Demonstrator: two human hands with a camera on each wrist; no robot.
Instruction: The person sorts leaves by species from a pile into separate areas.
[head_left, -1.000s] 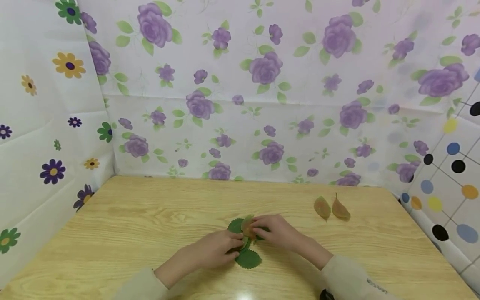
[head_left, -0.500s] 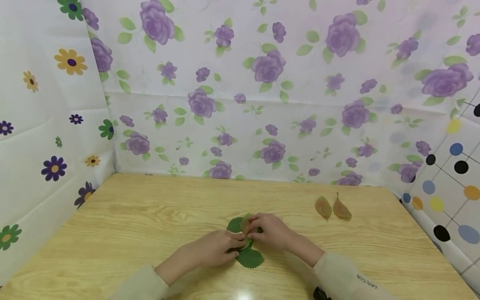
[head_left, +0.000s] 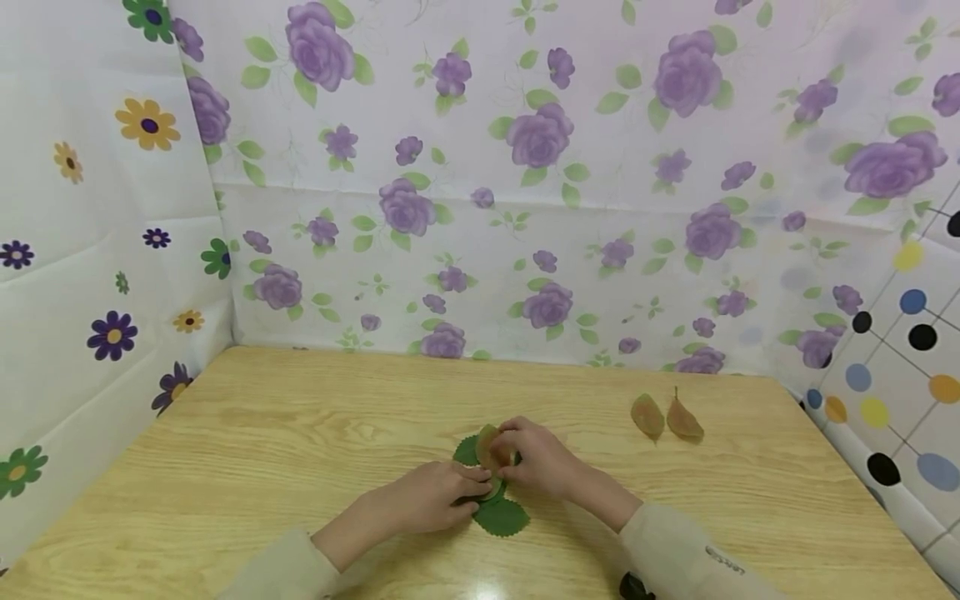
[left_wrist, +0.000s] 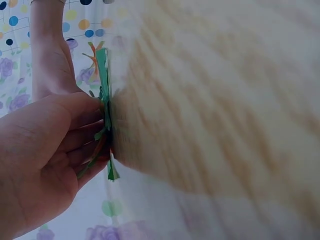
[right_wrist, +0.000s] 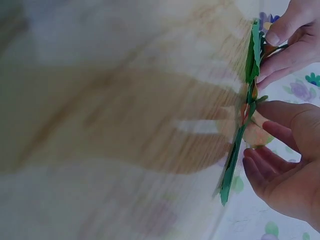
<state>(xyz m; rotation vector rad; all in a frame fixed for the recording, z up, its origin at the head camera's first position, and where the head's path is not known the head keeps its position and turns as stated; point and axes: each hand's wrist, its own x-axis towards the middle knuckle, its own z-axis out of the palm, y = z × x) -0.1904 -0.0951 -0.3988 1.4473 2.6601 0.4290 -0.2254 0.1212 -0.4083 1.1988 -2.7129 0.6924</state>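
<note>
Several leaves lie bunched together on the table (head_left: 315,467) in front of the person. A serrated dark green leaf (head_left: 502,517) points toward the front, and another green leaf (head_left: 466,451) juts out at the back left. The right hand (head_left: 546,461) holds a yellowish-brown leaf (head_left: 487,438) between thumb and fingers, over the green ones. From the left, the left hand (head_left: 432,498) holds down a paler leaf (head_left: 492,487) at the cluster's middle with its fingertips. In the right wrist view, an orange-brown leaf (right_wrist: 257,134) shows between the right thumb and fingers.
Two more brownish leaves, one rounder (head_left: 648,416) and one with a long stem (head_left: 683,418), lie at the back right of the table. A flowered cloth (head_left: 465,275) hangs behind the table, and a dotted cloth (head_left: 892,408) borders its right side.
The right hand has shifted slightly left and back, and its fingers have re-set around the yellowish-brown leaf, which has moved slightly left. The left hand stays in place.
</note>
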